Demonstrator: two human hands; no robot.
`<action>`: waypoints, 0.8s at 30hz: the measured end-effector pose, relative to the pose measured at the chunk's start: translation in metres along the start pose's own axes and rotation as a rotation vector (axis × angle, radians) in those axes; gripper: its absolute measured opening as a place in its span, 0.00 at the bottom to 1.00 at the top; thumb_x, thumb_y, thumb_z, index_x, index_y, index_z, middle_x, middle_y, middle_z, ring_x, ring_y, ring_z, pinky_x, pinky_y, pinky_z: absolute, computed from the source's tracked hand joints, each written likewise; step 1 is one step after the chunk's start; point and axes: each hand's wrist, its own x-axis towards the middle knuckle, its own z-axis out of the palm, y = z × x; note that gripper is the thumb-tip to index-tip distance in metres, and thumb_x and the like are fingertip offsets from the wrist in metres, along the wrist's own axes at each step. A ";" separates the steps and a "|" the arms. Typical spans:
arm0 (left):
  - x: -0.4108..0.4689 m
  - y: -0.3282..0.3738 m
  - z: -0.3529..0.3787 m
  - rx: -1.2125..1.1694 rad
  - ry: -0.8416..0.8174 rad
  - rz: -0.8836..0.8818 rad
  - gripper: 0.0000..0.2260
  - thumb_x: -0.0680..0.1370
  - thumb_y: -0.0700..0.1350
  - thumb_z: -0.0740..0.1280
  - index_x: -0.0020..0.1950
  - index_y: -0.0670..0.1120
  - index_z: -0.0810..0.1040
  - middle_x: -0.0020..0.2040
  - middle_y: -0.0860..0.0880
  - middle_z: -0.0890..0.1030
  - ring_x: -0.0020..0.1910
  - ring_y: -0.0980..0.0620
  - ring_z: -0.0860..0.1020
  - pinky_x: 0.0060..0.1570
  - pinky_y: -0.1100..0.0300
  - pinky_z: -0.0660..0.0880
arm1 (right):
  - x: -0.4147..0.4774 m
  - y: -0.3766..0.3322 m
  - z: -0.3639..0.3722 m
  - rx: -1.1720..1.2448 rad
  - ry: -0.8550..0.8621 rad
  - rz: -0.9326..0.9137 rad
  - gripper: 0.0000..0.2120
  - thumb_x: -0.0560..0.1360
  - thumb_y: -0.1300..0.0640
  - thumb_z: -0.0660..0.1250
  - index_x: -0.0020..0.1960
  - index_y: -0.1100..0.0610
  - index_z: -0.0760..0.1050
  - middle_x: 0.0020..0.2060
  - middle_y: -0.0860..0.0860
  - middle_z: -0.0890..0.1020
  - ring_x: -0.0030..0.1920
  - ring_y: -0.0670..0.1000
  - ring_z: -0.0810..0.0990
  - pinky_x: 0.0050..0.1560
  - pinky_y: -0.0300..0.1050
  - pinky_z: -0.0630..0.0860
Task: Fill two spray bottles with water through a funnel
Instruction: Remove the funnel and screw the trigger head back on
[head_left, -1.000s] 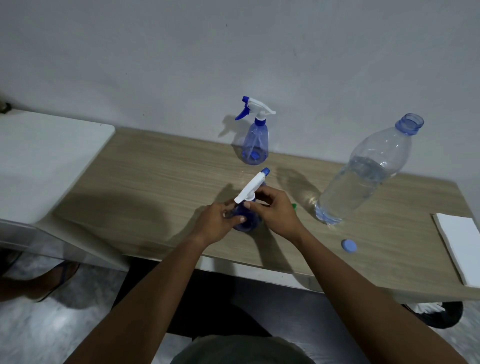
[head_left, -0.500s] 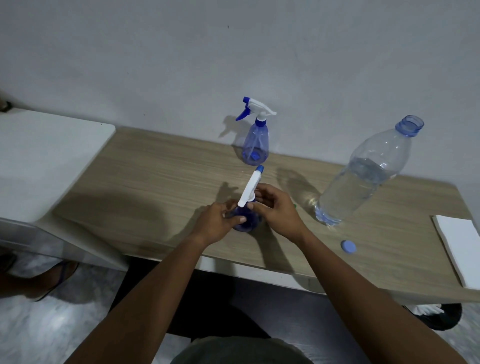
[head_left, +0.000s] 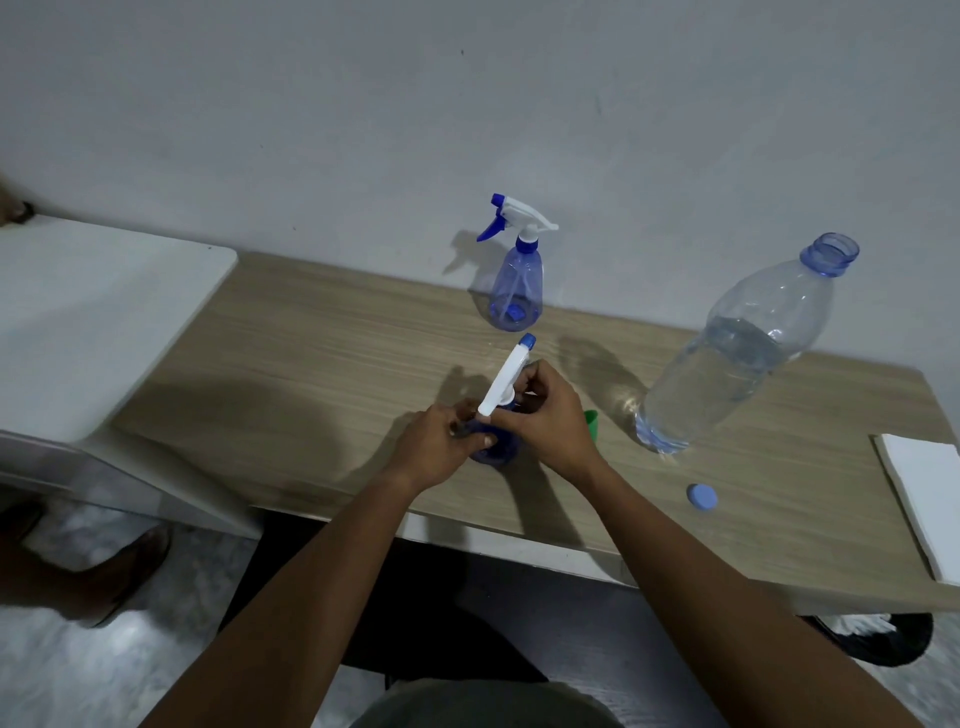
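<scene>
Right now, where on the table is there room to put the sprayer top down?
Bare table lies between the white counter, the left hand and the far spray bottle. A smaller patch sits between blue cap and napkin. Crowded: around the funnel and water bottle.

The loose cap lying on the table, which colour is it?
Blue. The cap shows clearly in the head view, near the water bottle.

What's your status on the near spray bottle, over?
Left hand grips near spray bottle; right hand, fingers pinching its spray head at the collar. Green funnel beside right hand, water bottle stands uncapped. Nothing in the way.
</scene>
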 end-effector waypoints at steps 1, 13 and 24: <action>-0.001 0.001 0.000 -0.003 -0.002 0.006 0.17 0.72 0.45 0.76 0.45 0.68 0.78 0.38 0.60 0.83 0.43 0.59 0.82 0.47 0.59 0.76 | 0.000 0.001 -0.005 0.040 -0.042 -0.005 0.18 0.66 0.65 0.81 0.48 0.57 0.75 0.45 0.52 0.84 0.46 0.50 0.85 0.50 0.43 0.81; -0.002 0.004 0.000 0.043 0.013 -0.011 0.09 0.72 0.46 0.76 0.52 0.55 0.85 0.42 0.56 0.85 0.43 0.56 0.82 0.42 0.63 0.74 | 0.003 -0.007 0.008 -0.088 0.026 0.019 0.19 0.65 0.60 0.81 0.41 0.48 0.71 0.38 0.43 0.81 0.42 0.53 0.84 0.46 0.48 0.80; -0.007 0.007 -0.002 0.009 -0.005 -0.002 0.16 0.73 0.49 0.75 0.60 0.55 0.82 0.45 0.54 0.85 0.45 0.56 0.82 0.44 0.69 0.74 | -0.001 -0.003 -0.007 0.079 -0.106 0.004 0.13 0.70 0.68 0.77 0.53 0.60 0.82 0.50 0.58 0.86 0.53 0.60 0.85 0.59 0.54 0.81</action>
